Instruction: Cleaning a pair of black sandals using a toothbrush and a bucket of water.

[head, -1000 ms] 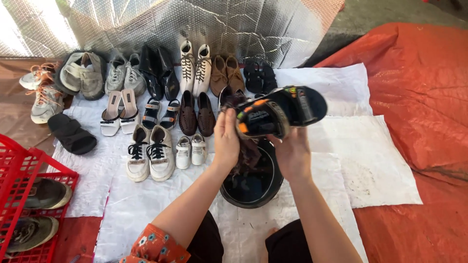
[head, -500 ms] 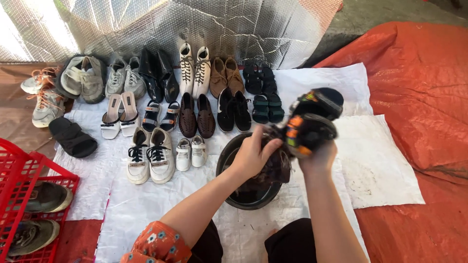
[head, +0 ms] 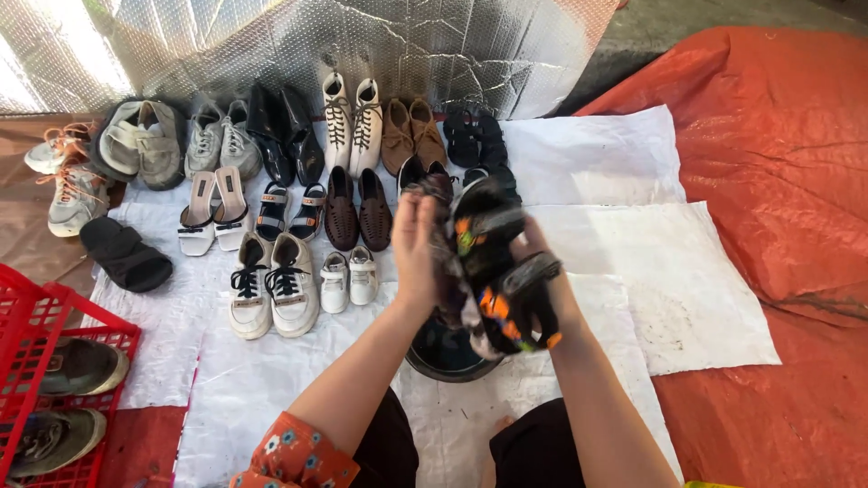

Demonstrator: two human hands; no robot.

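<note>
My right hand (head: 542, 271) grips a black sandal with orange marks (head: 506, 271), held up above a black basin (head: 443, 352). My left hand (head: 414, 244) presses a dark rag (head: 445, 262) against the sandal's left side. Both hands hover over the white sheet (head: 597, 163), right of the rows of shoes. The basin is mostly hidden behind my hands and the sandal.
Several pairs of shoes lie in rows on the white sheet: white boots (head: 353, 117), brown shoes (head: 357, 208), white sneakers (head: 271, 285), small white shoes (head: 348, 276), a black slide (head: 125, 253). A red crate (head: 45, 361) with shoes stands at left. Orange tarp (head: 778, 181) lies at right, silver foil (head: 362, 36) behind.
The sandal has swung from lying flat and high at right to upright nearer the middle. My left hand with the rag has come up against its side.
</note>
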